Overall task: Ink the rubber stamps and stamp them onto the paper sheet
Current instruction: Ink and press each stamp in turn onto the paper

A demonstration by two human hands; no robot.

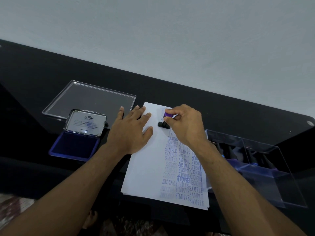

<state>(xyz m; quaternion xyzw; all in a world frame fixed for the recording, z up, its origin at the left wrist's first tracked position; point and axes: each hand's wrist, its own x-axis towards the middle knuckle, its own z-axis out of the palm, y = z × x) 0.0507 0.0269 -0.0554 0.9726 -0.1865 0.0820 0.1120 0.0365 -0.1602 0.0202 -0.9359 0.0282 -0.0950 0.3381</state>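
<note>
Head view: stamp point(164, 123) on paper sheet point(146, 167), under right hand point(185, 124).

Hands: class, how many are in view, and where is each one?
2. The left hand lies flat on the paper sheet; the right hand grips a rubber stamp near the sheet's far end.

A flat clear acrylic lid point(92, 101) with a shallow rim lies on the glossy black table top point(238, 113), near its far edge and left of the middle. A small round metal fitting point(310, 123) sits in the table's far right corner. Behind the far edge rises a plain pale grey wall point(170, 31). Below the near edge, a patterned brown and cream floor covering point(10, 212) shows, blurred.
</note>
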